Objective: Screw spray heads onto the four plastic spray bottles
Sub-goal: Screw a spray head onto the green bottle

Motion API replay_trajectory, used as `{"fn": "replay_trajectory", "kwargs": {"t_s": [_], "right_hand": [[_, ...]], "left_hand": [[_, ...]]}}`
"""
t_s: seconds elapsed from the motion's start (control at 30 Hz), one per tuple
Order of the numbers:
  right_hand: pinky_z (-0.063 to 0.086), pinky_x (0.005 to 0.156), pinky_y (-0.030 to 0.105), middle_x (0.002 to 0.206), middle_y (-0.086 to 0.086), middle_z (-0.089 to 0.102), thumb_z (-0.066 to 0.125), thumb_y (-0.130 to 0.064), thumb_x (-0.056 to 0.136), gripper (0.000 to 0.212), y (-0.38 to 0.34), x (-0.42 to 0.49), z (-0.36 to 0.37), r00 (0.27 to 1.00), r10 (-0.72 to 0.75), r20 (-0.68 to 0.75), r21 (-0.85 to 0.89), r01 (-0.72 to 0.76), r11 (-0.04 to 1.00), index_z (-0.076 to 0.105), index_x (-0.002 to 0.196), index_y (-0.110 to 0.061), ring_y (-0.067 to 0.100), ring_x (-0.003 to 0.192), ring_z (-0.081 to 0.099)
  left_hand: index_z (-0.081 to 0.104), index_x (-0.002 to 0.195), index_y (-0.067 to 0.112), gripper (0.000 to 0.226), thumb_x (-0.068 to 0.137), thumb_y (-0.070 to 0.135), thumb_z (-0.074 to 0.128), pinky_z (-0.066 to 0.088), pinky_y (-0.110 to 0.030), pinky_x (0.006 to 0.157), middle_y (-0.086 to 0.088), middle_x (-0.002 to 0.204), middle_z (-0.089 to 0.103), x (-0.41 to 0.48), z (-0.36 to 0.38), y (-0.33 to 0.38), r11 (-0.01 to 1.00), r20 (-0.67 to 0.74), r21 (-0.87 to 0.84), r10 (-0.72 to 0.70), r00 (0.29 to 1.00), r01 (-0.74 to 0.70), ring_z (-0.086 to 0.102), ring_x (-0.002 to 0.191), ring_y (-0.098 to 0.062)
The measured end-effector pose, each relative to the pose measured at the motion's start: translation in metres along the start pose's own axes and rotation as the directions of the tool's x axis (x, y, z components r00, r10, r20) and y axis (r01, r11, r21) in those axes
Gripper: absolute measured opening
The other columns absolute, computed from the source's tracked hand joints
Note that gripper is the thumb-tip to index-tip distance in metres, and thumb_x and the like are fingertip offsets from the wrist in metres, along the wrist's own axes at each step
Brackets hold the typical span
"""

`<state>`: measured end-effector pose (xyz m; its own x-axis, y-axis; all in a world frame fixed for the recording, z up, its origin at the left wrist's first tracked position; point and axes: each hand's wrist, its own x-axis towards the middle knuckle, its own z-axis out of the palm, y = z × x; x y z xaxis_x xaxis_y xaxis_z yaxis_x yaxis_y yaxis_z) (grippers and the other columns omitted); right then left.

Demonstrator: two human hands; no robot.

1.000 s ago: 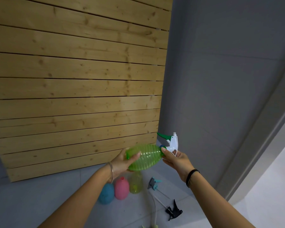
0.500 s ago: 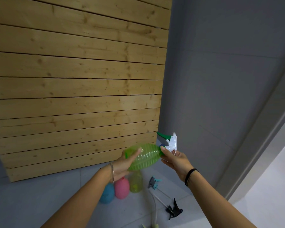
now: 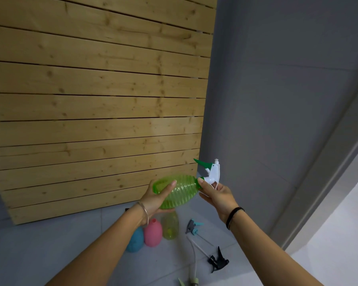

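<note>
A ribbed green bottle (image 3: 180,193) lies sideways in the air, its base cupped by my left hand (image 3: 155,200). At its neck sits a white spray head with a green trigger (image 3: 212,172), and my right hand (image 3: 217,196) grips the collar there. Below on the grey floor stand a blue bottle (image 3: 135,241), a pink bottle (image 3: 152,234) and a yellow-green bottle (image 3: 170,226), all without heads. Loose spray heads lie to their right: a grey and teal one (image 3: 193,226), a black one (image 3: 218,260), and a pale one (image 3: 191,282) at the bottom edge.
A slatted wooden panel (image 3: 95,112) leans against the wall behind the bottles. A grey wall (image 3: 277,100) rises on the right, with a grey door frame (image 3: 322,182) and lighter floor (image 3: 343,244) beyond it.
The green bottle and both hands have shifted slightly; the spray head stays at the neck, with its trigger still pointing up and left.
</note>
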<state>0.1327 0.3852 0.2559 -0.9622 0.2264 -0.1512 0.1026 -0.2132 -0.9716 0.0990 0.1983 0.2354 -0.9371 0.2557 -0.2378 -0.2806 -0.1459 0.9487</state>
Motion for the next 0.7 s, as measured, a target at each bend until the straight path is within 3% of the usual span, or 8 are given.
{"fn": "replay_trajectory", "kwargs": {"t_s": [0.1,0.2,0.33,0.4,0.47,0.57,0.63,0.7], "right_hand": [[0.054,0.078,0.020,0.097,0.009,0.069,0.073,-0.021,0.079,0.018,-0.001,0.001,0.006,0.999,-0.014,-0.040,0.055,0.017,0.998,0.070,0.093,-0.010,0.017,0.092,0.065],[0.055,0.080,0.020,0.093,0.007,0.069,0.074,-0.021,0.078,0.018,-0.002,0.001,0.014,0.999,-0.009,-0.035,0.078,0.012,0.997,0.070,0.092,-0.010,0.016,0.090,0.065],[0.055,0.064,0.013,0.066,-0.005,0.066,0.076,-0.023,0.076,0.012,0.001,0.007,0.034,0.996,-0.042,-0.085,-0.002,0.042,0.999,0.068,0.073,-0.016,0.008,0.067,0.063],[0.055,0.068,0.017,0.061,-0.010,0.064,0.075,-0.022,0.077,0.010,0.002,0.011,0.047,0.993,-0.097,-0.063,-0.066,0.093,0.993,0.068,0.074,-0.017,0.006,0.064,0.061],[0.056,0.076,0.024,0.071,-0.005,0.066,0.074,-0.017,0.079,0.007,0.001,0.013,0.060,0.988,-0.154,0.008,-0.101,0.155,0.983,0.069,0.085,-0.016,0.010,0.072,0.062],[0.054,0.073,0.024,0.078,0.002,0.066,0.074,-0.012,0.078,0.009,0.003,0.017,0.077,0.958,-0.280,0.068,-0.245,0.288,0.926,0.067,0.083,-0.015,0.013,0.074,0.060],[0.047,0.060,0.010,0.076,0.001,0.065,0.076,-0.012,0.076,0.013,0.013,0.021,0.092,0.930,-0.349,0.113,-0.345,0.367,0.864,0.068,0.087,-0.010,0.010,0.070,0.057],[0.046,0.064,0.008,0.083,-0.003,0.067,0.077,-0.015,0.075,0.025,0.024,0.025,0.109,0.915,-0.364,0.177,-0.436,0.404,0.804,0.069,0.098,-0.009,0.008,0.078,0.061]], "left_hand": [[0.049,0.098,0.039,0.065,0.047,0.069,0.076,0.058,-0.041,0.080,-0.006,0.117,0.061,0.000,-0.003,0.000,0.974,-0.079,0.153,0.179,0.981,-0.165,0.063,0.102,-0.022],[0.049,0.096,0.042,0.060,0.049,0.070,0.074,0.054,-0.020,0.072,0.001,0.111,0.063,-0.002,-0.011,0.003,0.936,-0.096,0.243,0.283,0.954,-0.253,0.063,0.100,-0.015],[0.046,0.119,0.030,0.087,0.048,0.071,0.072,0.059,-0.045,0.078,-0.008,0.127,0.055,-0.001,-0.026,0.004,0.980,-0.105,0.160,0.134,0.985,-0.117,0.058,0.112,-0.027],[0.040,0.133,0.028,0.099,0.049,0.072,0.067,0.059,-0.048,0.076,-0.003,0.136,0.048,0.000,-0.036,0.001,0.997,-0.078,0.079,0.018,0.997,-0.012,0.052,0.122,-0.028],[0.044,0.134,0.033,0.085,0.061,0.074,0.059,0.059,-0.040,0.079,0.007,0.132,0.051,-0.002,-0.044,0.001,0.998,-0.029,0.053,-0.042,0.999,0.044,0.050,0.124,-0.021],[0.056,0.119,0.029,0.045,0.086,0.058,0.045,0.046,-0.010,0.081,0.012,0.112,0.061,0.001,-0.056,0.004,0.966,-0.155,0.238,0.137,0.978,-0.098,0.053,0.112,-0.012],[0.050,0.129,0.021,0.048,0.090,0.049,0.046,0.035,-0.012,0.089,0.005,0.130,0.055,0.006,-0.068,0.010,0.925,-0.270,0.333,0.279,0.921,-0.183,0.048,0.119,-0.011],[0.051,0.130,0.019,0.046,0.091,0.044,0.048,0.034,-0.003,0.082,0.006,0.127,0.056,0.009,-0.074,0.024,0.891,-0.282,0.369,0.378,0.882,-0.264,0.050,0.110,-0.003]]}}
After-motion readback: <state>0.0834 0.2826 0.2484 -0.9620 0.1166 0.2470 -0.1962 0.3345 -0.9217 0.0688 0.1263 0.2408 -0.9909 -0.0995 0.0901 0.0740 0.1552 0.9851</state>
